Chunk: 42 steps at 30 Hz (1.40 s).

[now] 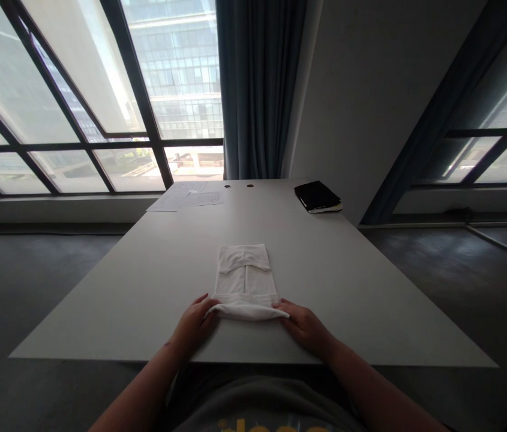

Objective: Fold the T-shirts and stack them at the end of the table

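A white folded garment (257,281) lies flat on the table in front of me, its layers forming a narrow rectangle. A curved flap lies across its far part, and a dark seam or gap runs down the middle. My left hand (195,321) grips the near left corner, with the cloth between thumb and fingers. At the near right corner, my right hand (303,323) pinches the fabric in the same way. The near edge between both hands is slightly raised and rolled over. Fingertips under the cloth are partly hidden.
The white table (136,288) ends just in front of my body. Toward its far left lie several sheets of paper (201,198); a black notebook (317,195) rests at the far right. Two small dark round spots mark the far edge. Behind hang blue curtains (260,90) beside windows.
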Available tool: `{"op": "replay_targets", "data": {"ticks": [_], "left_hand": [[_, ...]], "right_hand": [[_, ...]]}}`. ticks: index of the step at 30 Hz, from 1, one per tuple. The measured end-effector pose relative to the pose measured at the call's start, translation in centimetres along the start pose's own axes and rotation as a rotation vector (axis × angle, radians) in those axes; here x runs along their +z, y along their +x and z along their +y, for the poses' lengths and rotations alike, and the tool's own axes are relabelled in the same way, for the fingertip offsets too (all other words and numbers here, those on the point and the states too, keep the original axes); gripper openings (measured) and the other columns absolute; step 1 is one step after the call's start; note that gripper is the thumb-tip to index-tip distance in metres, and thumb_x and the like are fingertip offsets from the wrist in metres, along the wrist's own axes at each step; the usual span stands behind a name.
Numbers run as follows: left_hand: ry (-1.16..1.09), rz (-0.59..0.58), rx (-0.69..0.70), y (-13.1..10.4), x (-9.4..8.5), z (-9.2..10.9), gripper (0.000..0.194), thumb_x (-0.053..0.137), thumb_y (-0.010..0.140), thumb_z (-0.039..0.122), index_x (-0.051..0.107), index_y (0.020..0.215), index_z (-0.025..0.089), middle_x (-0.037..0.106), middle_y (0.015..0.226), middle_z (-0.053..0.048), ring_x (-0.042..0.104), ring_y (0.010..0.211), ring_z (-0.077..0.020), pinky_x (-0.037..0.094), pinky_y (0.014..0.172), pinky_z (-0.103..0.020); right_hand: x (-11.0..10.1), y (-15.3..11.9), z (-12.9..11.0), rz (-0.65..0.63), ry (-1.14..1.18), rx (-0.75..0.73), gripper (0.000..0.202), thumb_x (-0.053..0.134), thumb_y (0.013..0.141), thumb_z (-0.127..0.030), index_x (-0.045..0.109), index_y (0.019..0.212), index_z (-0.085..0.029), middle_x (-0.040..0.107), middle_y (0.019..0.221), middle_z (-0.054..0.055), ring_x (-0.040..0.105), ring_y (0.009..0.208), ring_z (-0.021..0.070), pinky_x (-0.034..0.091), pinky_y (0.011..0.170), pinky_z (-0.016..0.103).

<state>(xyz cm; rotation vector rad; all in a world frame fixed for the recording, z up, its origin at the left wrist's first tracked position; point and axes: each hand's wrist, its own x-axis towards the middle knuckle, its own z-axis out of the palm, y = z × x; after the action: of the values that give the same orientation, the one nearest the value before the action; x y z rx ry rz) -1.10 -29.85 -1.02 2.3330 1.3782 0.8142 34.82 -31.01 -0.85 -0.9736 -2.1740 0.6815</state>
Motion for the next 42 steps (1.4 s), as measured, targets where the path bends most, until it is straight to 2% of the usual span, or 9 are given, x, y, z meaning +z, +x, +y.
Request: {"op": "replay_targets", "data": {"ticks": [5,9,12,16,22,27,33,38,42], "left_hand": [[-0.002,0.020,0.022,-1.1,0.0,0.2,0.028,0.044,0.100,0.034,0.068,0.111,0.024,0.078,0.103,-0.007,0.074,0.097,-0.0228,0.058,0.087,-0.034],[-0.025,0.131,-0.061,-0.3,-0.5,0.8,0.030,0.039,0.102,0.038,0.063,0.112,0.024,0.076,0.086,-0.004,0.072,0.076,-0.0206,0.056,0.072,-0.030],[-0.022,0.212,-0.154,3.0,-0.7,1.2,0.031,0.037,0.103,0.040,0.060,0.116,0.024,0.074,0.084,-0.003,0.072,0.078,-0.0210,0.053,0.071,-0.030],[0.092,0.207,-0.297,9.9,-0.1,0.7,0.032,0.035,0.105,0.038,0.058,0.123,0.024,0.075,0.088,-0.006,0.072,0.086,-0.0244,0.049,0.073,-0.031],[0.263,0.130,-0.376,16.1,1.9,-2.4,0.026,0.048,0.101,0.035,0.068,0.108,0.021,0.075,0.107,-0.012,0.068,0.104,-0.0259,0.048,0.092,-0.035],[0.197,0.096,-0.266,15.8,3.5,-4.5,0.038,0.048,0.098,0.021,0.062,0.133,0.023,0.071,0.130,-0.007,0.061,0.122,-0.0208,0.042,0.110,-0.035],[0.181,0.083,-0.301,15.5,3.6,-5.2,0.032,0.046,0.097,0.021,0.069,0.120,0.024,0.076,0.116,-0.006,0.066,0.112,-0.0236,0.048,0.102,-0.039],[0.216,0.137,-0.309,15.3,3.0,-4.3,0.033,0.044,0.100,0.023,0.070,0.119,0.023,0.073,0.122,-0.008,0.062,0.118,-0.0259,0.043,0.107,-0.043],[0.250,0.163,-0.132,14.6,3.0,-2.1,0.036,0.039,0.106,0.034,0.068,0.124,0.024,0.068,0.131,-0.008,0.058,0.124,-0.0233,0.034,0.116,-0.043]], "right_hand": [[-0.4,-0.4,-1.6,0.049,0.030,0.045,0.043,0.042,0.105,-0.050,0.073,0.097,-0.021,0.075,0.095,0.009,0.070,0.094,0.0240,0.056,0.091,0.036],[-0.7,1.0,-2.5,0.131,0.112,0.231,0.046,0.041,0.105,-0.054,0.067,0.088,-0.020,0.070,0.077,0.003,0.064,0.073,0.0200,0.053,0.070,0.029],[-1.0,4.3,-1.9,0.258,0.108,0.319,0.045,0.040,0.103,-0.056,0.066,0.092,-0.021,0.072,0.083,0.003,0.066,0.080,0.0223,0.051,0.072,0.029],[-1.1,10.2,0.6,0.354,-0.175,0.498,0.040,0.040,0.104,-0.047,0.064,0.084,-0.022,0.073,0.083,0.007,0.065,0.078,0.0229,0.045,0.069,0.028],[-0.1,14.7,5.1,0.208,-0.593,0.651,0.026,0.045,0.105,-0.036,0.066,0.108,-0.019,0.074,0.093,0.011,0.068,0.084,0.0232,0.044,0.072,0.029],[1.0,13.7,7.6,0.319,-0.613,0.486,0.035,0.051,0.100,-0.028,0.059,0.133,-0.019,0.067,0.121,0.014,0.064,0.106,0.0256,0.047,0.090,0.034],[0.8,13.4,9.5,0.285,-0.454,0.331,0.026,0.051,0.098,-0.019,0.071,0.114,-0.017,0.071,0.116,0.011,0.062,0.111,0.0227,0.043,0.103,0.034],[0.3,13.7,10.2,0.290,-0.413,0.335,0.027,0.049,0.097,-0.018,0.074,0.107,-0.017,0.074,0.109,0.009,0.065,0.104,0.0203,0.045,0.100,0.032],[0.6,13.6,9.3,0.378,-0.408,0.255,0.030,0.048,0.096,-0.018,0.072,0.115,-0.014,0.071,0.116,0.012,0.061,0.112,0.0229,0.044,0.105,0.036]]}}
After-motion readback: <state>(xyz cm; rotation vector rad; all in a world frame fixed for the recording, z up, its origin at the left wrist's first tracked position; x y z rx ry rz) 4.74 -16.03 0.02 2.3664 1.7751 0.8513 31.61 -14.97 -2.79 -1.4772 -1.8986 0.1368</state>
